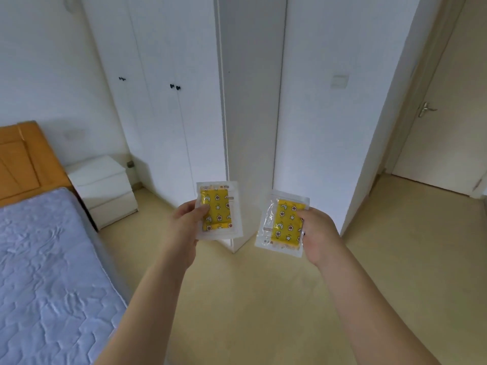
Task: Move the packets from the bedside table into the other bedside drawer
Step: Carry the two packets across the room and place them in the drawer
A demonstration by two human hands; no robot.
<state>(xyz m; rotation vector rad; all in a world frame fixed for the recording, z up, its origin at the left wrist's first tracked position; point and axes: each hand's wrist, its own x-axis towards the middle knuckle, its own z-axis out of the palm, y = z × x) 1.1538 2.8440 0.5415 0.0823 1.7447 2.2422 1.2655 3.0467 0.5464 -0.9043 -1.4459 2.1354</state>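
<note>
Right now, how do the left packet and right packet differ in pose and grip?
The left packet stands nearly upright; the right packet tilts, its top leaning right. The left hand pinches the left packet at its left edge; the right hand grips the right packet at its right edge. The left packet sits slightly higher in view than the right. Both are clear pouches with a yellow star-and-moon insert.

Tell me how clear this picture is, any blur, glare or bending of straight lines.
Head view: soft, even daylight with no hard shadows; wide-angle bending makes the wardrobe and door lean; slight softness overall, so the print on the left packet and right packet is unreadable; mild sheen on the right packet's plastic; both hands, left and right, reasonably sharp.
</note>
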